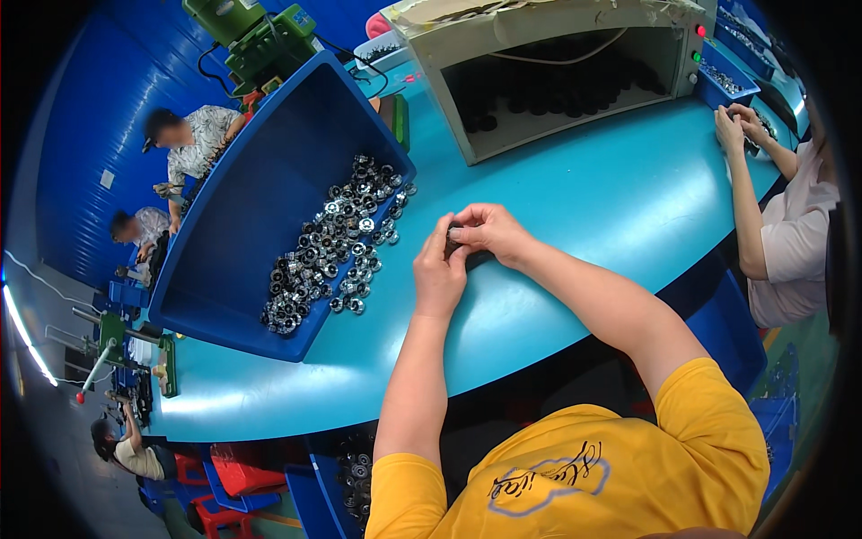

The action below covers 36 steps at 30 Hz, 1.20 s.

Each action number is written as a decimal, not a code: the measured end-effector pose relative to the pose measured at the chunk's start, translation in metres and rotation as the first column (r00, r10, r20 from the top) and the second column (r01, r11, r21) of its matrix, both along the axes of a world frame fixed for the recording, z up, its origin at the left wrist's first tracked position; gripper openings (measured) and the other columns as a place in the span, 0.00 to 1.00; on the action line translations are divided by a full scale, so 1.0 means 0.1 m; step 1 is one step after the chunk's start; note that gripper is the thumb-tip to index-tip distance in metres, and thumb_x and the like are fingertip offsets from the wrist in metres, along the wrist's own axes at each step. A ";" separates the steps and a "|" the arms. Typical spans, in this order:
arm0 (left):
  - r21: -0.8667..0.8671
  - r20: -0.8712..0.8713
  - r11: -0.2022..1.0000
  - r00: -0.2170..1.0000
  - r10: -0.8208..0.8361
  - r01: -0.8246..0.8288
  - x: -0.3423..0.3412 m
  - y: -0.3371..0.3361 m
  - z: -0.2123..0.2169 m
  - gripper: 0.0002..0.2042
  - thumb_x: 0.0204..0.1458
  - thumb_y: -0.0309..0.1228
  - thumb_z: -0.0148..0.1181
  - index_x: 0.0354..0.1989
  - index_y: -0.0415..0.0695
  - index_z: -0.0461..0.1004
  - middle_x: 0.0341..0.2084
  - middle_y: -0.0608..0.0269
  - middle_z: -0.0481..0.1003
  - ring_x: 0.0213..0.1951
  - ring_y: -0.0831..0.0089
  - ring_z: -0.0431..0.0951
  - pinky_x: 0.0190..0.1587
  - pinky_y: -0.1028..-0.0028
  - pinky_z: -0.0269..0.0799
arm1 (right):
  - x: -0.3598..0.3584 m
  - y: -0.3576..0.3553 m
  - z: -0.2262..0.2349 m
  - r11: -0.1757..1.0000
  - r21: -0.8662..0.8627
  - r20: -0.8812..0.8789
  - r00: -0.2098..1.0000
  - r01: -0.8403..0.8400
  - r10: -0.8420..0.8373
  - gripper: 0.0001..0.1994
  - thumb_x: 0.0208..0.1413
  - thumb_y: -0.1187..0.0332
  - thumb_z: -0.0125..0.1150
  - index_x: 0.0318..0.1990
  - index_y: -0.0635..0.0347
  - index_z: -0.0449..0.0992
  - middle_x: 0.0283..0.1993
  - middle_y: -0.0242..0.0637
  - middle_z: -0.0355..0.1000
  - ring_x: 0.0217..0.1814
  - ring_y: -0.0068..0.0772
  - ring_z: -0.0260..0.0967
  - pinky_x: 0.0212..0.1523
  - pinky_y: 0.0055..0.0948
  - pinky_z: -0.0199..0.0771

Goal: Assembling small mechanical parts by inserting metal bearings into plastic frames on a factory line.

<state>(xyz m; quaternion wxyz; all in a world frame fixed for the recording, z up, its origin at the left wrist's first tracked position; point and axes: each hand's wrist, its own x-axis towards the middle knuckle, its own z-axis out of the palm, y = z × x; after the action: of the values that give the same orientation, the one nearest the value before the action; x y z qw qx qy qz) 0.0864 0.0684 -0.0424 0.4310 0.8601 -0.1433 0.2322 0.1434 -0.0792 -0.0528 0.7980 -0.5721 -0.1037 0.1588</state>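
My left hand (438, 278) and my right hand (496, 234) meet above the turquoise tabletop (557, 207), fingers closed round a small dark part (452, 238). Most of that part is hidden by my fingers, so its exact kind cannot be made out. To the left of my hands, a big blue bin (235, 229) lies tipped with its open side toward me. Many shiny round metal-and-black parts (328, 242) are heaped at its lower side, and several have spilled over its rim onto the table.
Beyond my hands stands an open-fronted cream box (449, 108) with dark round pieces inside. A co-worker's hands (738, 130) work at the right, near a small blue bin (723, 90). Green machines (269, 49) stand at the far left; below the table edge is a crate of parts (355, 476).
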 end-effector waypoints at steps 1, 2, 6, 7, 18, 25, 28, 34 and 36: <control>-0.120 -0.048 0.991 0.997 -0.061 0.055 -0.01 -0.01 0.01 0.24 0.53 0.18 0.63 0.61 0.38 0.71 0.41 0.58 0.82 0.39 0.75 0.81 0.41 0.73 0.79 | 0.02 -0.08 0.01 0.997 0.045 -0.073 0.995 -0.065 0.068 0.14 0.51 0.69 0.74 0.43 0.63 0.78 0.41 0.36 0.77 0.43 0.27 0.76 0.42 0.26 0.80; -0.207 -0.095 0.976 0.991 -0.089 0.068 -0.01 0.02 0.00 0.24 0.53 0.18 0.63 0.61 0.38 0.71 0.41 0.59 0.82 0.39 0.76 0.81 0.41 0.73 0.79 | 0.01 -0.09 0.08 0.987 0.094 -0.143 0.979 -0.134 0.147 0.15 0.51 0.69 0.74 0.44 0.64 0.77 0.41 0.36 0.76 0.45 0.28 0.77 0.43 0.27 0.81; -0.391 -0.254 0.920 0.959 -0.126 0.017 0.06 0.08 -0.06 0.25 0.52 0.17 0.63 0.61 0.39 0.72 0.41 0.62 0.81 0.38 0.80 0.80 0.40 0.76 0.78 | -0.04 -0.06 0.23 0.989 0.058 -0.126 0.982 -0.135 0.141 0.14 0.53 0.75 0.72 0.45 0.64 0.76 0.38 0.37 0.76 0.40 0.27 0.78 0.43 0.28 0.84; -0.392 -0.280 0.920 0.952 -0.123 0.004 0.05 0.07 -0.06 0.24 0.52 0.17 0.63 0.61 0.39 0.72 0.42 0.62 0.81 0.38 0.80 0.80 0.39 0.76 0.78 | -0.01 -0.04 0.16 0.993 0.044 -0.110 0.987 -0.110 0.115 0.14 0.52 0.76 0.72 0.44 0.64 0.76 0.38 0.37 0.75 0.40 0.27 0.78 0.43 0.28 0.85; -0.531 -0.244 0.845 0.945 -0.216 0.057 0.03 0.06 -0.04 0.23 0.52 0.19 0.65 0.59 0.43 0.74 0.34 0.67 0.80 0.30 0.86 0.76 0.24 0.84 0.68 | 0.00 -0.04 0.10 0.993 0.083 -0.115 0.989 -0.079 0.089 0.14 0.51 0.74 0.73 0.43 0.65 0.75 0.39 0.38 0.76 0.38 0.28 0.77 0.37 0.28 0.84; -0.342 -0.077 0.939 0.996 -0.045 0.016 0.08 0.02 -0.18 0.22 0.53 0.19 0.65 0.58 0.41 0.74 0.35 0.67 0.79 0.29 0.86 0.75 0.23 0.84 0.68 | 0.03 0.08 0.02 1.000 -0.015 -0.001 1.000 -0.022 0.022 0.13 0.54 0.71 0.72 0.43 0.65 0.75 0.42 0.39 0.77 0.39 0.26 0.77 0.41 0.27 0.83; -0.414 -0.153 0.909 0.982 -0.106 0.033 0.08 0.05 -0.14 0.23 0.53 0.18 0.64 0.59 0.40 0.72 0.35 0.66 0.79 0.30 0.85 0.76 0.23 0.83 0.69 | 0.04 0.00 0.04 0.987 0.116 -0.099 0.988 -0.111 0.123 0.14 0.56 0.68 0.71 0.45 0.65 0.76 0.43 0.39 0.77 0.42 0.27 0.78 0.44 0.28 0.83; -0.629 -0.279 0.772 0.902 -0.330 0.089 0.06 0.19 -0.02 0.24 0.54 0.21 0.65 0.61 0.40 0.69 0.38 0.65 0.79 0.31 0.82 0.77 0.23 0.82 0.70 | 0.09 -0.07 0.01 0.966 0.137 -0.104 0.967 -0.219 0.234 0.14 0.62 0.62 0.66 0.48 0.63 0.77 0.44 0.37 0.78 0.44 0.26 0.78 0.46 0.29 0.82; -0.631 -0.263 0.769 0.903 -0.340 0.106 0.06 0.19 -0.01 0.23 0.56 0.23 0.65 0.61 0.40 0.69 0.37 0.64 0.79 0.30 0.81 0.77 0.24 0.81 0.71 | 0.10 -0.08 0.00 0.971 0.111 -0.080 0.972 -0.209 0.219 0.14 0.63 0.61 0.65 0.48 0.62 0.78 0.43 0.35 0.79 0.44 0.24 0.77 0.45 0.28 0.82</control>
<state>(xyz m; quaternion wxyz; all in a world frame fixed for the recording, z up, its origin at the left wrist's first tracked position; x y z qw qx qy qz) 0.0928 0.0870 -0.0436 0.7253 0.6816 -0.0831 0.0492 0.1530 -0.0870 -0.0526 0.8083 -0.5081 -0.1360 0.2646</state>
